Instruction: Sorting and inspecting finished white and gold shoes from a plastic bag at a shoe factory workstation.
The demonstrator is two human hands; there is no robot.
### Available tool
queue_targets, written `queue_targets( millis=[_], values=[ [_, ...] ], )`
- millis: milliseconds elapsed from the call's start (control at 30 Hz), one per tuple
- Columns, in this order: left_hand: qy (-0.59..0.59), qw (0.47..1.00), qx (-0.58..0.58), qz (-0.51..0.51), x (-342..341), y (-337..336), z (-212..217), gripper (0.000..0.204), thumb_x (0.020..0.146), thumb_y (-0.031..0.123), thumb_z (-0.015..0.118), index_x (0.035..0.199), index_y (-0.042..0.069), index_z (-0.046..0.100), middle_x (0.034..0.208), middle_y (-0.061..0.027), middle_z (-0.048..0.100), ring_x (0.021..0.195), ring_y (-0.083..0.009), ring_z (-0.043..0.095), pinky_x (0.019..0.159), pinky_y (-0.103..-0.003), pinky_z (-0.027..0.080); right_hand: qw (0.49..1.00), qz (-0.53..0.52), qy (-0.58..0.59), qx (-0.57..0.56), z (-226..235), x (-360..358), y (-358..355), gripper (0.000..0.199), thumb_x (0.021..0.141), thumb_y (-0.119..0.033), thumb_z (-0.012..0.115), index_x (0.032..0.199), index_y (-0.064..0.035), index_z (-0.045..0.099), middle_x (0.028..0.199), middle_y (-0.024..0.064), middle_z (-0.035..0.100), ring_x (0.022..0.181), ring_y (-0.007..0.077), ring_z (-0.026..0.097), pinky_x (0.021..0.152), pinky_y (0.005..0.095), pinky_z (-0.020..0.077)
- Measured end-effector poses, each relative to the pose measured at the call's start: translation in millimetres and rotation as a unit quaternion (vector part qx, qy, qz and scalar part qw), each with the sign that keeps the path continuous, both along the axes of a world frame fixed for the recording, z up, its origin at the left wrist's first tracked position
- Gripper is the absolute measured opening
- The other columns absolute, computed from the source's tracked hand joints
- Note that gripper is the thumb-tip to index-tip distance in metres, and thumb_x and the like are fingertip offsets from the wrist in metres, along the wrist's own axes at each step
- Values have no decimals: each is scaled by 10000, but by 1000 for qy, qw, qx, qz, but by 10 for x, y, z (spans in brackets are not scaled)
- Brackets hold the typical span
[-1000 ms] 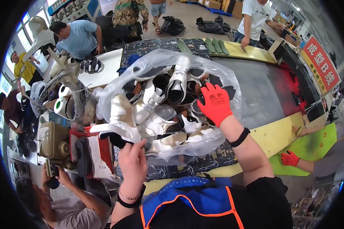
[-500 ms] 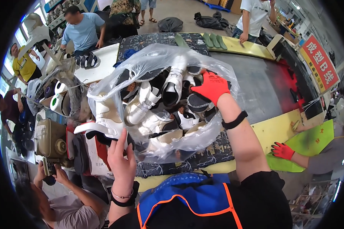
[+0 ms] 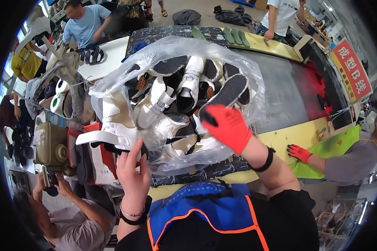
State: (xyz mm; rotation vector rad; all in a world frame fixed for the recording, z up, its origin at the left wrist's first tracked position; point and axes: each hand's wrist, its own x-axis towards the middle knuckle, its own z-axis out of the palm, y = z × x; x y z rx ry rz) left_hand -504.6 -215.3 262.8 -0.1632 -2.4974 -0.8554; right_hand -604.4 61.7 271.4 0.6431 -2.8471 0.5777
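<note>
- Head view: the left hand (image 3: 132,173) is gripping a white shoe (image 3: 122,134).
- The right hand (image 3: 228,129) is covering a sole's (image 3: 228,91) end; whether gripping, I cannot tell.

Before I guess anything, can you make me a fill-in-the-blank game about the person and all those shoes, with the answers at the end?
1. The person's right hand wears a mostly ____ glove.
2. Many white shoes lie in a clear plastic ____.
3. The person's blue apron has ____ trim.
4. Three green foot-shaped pieces lie side by side on a ____ board.

Missing words: red; bag; orange; yellow.
</note>
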Motion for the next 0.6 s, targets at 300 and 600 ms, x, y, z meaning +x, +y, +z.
queue_targets(
  millis=[300, 600],
  values=[
    [3, 999, 7, -50, 59, 117, 109, 479, 761, -89, 647, 1213, 67, 644, 795, -96, 565, 644, -222, 504, 572, -318, 428, 994, -67, -5, 84, -535, 122, 202, 468, 851, -278, 636, 1253, -59, 536, 1198, 157, 577, 1111, 349, 540, 933, 436, 458],
    [-23, 1000, -12, 12, 223, -36, 110, 563, 742, -63, 600, 1237, 200, 660, 791, -97, 491, 708, -296, 488, 673, -392, 410, 975, 197, -98, 3, -593, 793, -362, 476, 779, -312, 714, 1202, -125, 603, 1040, 114, 595, 959, 306, 588, 822, 402, 485]
  ],
)
